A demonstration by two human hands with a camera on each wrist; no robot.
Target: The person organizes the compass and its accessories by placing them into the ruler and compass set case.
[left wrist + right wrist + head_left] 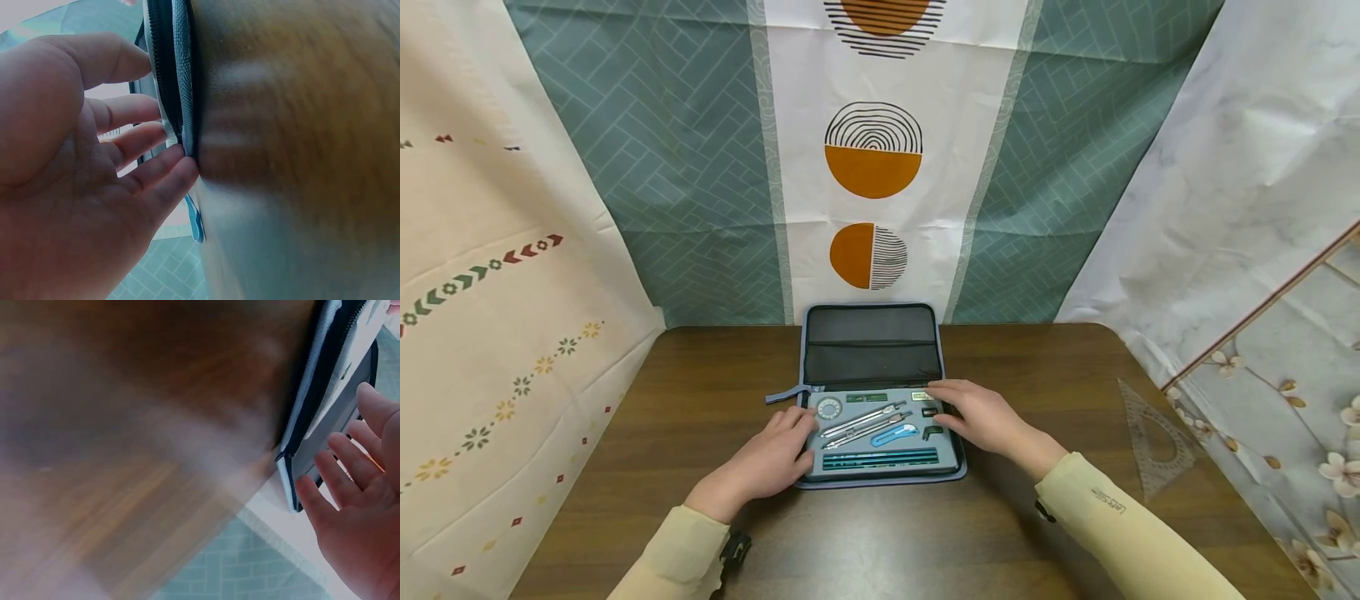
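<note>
A zip case (872,362) lies unfolded on the table, its dark lid toward the wall. Its light-blue tray holds two silver compasses (859,423), a blue utility knife (894,434), dark-green pencils (880,459), a white disc (829,408) and several small pieces. My left hand (775,450) rests at the tray's left edge; in the left wrist view its fingertips touch the zipped rim (183,75). My right hand (981,417) lies over the tray's right edge, fingertips near a small white-and-green piece (920,397). Its fingers are spread beside the case in the right wrist view.
A transparent set square (1159,477) lies on the brown wooden table (880,533) at the far right. A zip pull strap (784,395) sticks out left of the case. Patterned cloths (700,167) hang behind the table and at both sides.
</note>
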